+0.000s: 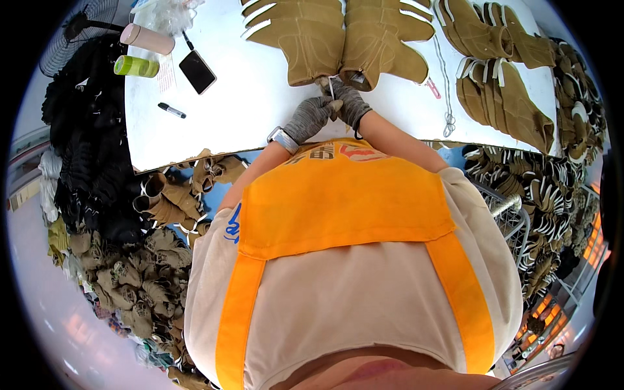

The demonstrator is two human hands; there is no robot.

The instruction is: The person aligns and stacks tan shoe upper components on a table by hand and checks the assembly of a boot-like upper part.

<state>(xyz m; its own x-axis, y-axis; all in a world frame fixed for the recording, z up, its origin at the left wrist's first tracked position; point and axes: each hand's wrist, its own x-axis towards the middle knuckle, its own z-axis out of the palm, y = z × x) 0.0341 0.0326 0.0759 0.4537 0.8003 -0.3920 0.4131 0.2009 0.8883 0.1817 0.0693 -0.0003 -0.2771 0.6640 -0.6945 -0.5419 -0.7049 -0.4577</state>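
Both my hands wear grey knit gloves and meet at the front middle of the white table. My left hand point(310, 118) is closed, its fingertips pinched close to the right hand. My right hand point(351, 104) is closed too, its fingers bent in under the near end of the brown boot uppers. A short, thin white strip point(331, 88) shows between the fingertips; which hand grips it is hard to make out. Just beyond lie two overlapping rows of brown boot uppers, a left row point(311, 49) and a right row point(380, 49), with white edges fanned along their sides.
On the white table point(240, 123) lie a phone point(197, 71), a marker point(171, 110), a pink bottle point(148, 39), a green can point(136, 66), a grey cord point(446, 91) and red-handled snips point(433, 88). More uppers point(504, 101) lie right. Piles of uppers point(140, 279) surround the table.
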